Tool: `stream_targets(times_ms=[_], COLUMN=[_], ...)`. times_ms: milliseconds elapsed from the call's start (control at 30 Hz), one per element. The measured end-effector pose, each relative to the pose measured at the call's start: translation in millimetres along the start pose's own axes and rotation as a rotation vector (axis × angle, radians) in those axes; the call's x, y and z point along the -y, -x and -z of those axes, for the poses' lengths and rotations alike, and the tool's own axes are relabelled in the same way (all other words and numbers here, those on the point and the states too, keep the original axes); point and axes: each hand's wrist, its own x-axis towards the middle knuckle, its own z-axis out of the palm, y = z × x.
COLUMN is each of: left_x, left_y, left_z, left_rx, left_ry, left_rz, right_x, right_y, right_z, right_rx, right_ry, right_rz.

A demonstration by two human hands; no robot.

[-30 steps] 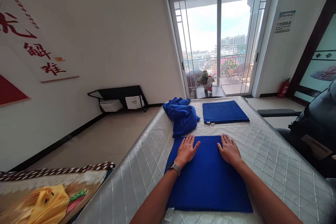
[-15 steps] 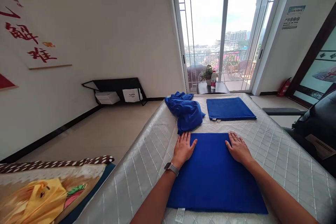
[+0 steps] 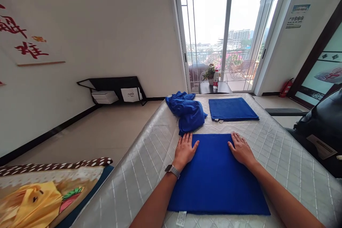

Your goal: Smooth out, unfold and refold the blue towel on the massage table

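Note:
A blue towel (image 3: 215, 181) lies flat and smooth in front of me, with a white label (image 3: 181, 218) sticking out at its near left edge. My left hand (image 3: 185, 151) rests open on its far left corner, a watch (image 3: 172, 170) on the wrist. On the far right corner my right hand (image 3: 242, 149) is laid flat, fingers stretched out. Just past my left fingertips sits a crumpled heap of blue cloth (image 3: 191, 114). Behind the flat towel, to the right, is a neatly folded blue towel (image 3: 232, 108) with small tags at its near edge.
Everything lies on a pale quilted mattress (image 3: 141, 171). Beyond its far edge stands a small dark table (image 3: 205, 88) with a plant (image 3: 210, 73) and a bottle (image 3: 216, 80). A patterned blanket (image 3: 88, 181) is at the lower left, a black chair (image 3: 326, 124) at the right.
Both hands stay flat on the towel's far corners. The whole view has shifted slightly, and the cloths look unchanged.

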Motion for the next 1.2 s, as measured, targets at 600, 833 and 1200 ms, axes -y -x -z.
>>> stream_targets(times_ms=[600,833,1200], left_x=[1,1,0], left_y=[-1,0,1], left_z=[-3,-1,-1], left_rx=[-0.005,0.009,-0.006], left_ry=[0.002,-0.016,-0.019], left_rz=[-0.017,-0.019,-0.026], right_x=[-2,-3,-9], right_y=[1,2,3], right_z=[3,5,9], right_rx=[-0.009,-0.020,-0.057], right_ry=[-0.060,-0.087,-0.087], right_rz=[-0.006,0.003,0.089])
